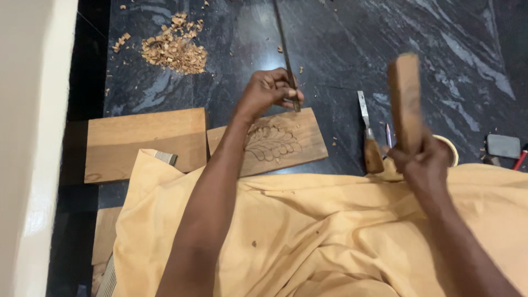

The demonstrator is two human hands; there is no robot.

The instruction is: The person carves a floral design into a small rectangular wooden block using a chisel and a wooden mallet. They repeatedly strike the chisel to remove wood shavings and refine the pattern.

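The carved panel (278, 142) under my left hand (268, 92) was matt, bare wood, like the mallet (406, 102) in my right hand (422, 165). My chisel (286, 52) was dull metal, the floor (429, 49) glossy dark stone, and the cloth (330, 236) over my lap soft and matt.

You have no packages, labels, signs or screens anywhere in this view.
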